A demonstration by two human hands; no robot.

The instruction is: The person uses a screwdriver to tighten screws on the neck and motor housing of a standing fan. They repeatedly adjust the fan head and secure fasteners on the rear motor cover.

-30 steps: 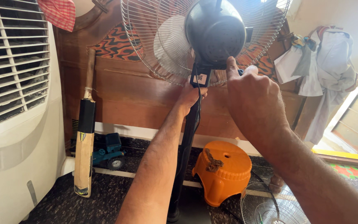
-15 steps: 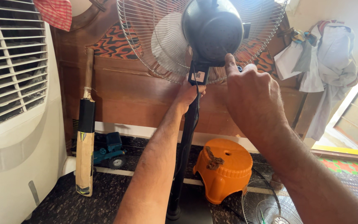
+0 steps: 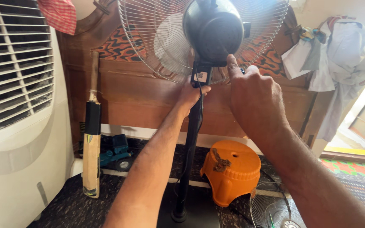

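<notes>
A pedestal fan stands in front of me, seen from behind: a black motor housing, a wire rear grille and a black pole. My left hand grips the neck of the fan just under the motor, behind the pole. My right hand is at the right side of the neck, fingers curled, index finger pointing up against the underside of the motor. What the right fingers pinch is hidden.
A white air cooler fills the left. A cricket bat leans on a wooden headboard. An orange plastic stool, a toy vehicle and a loose wire fan grille lie on the dark floor. Clothes hang at right.
My view has shifted slightly; both hands stay at the fan's neck, the right index finger still raised against the motor.
</notes>
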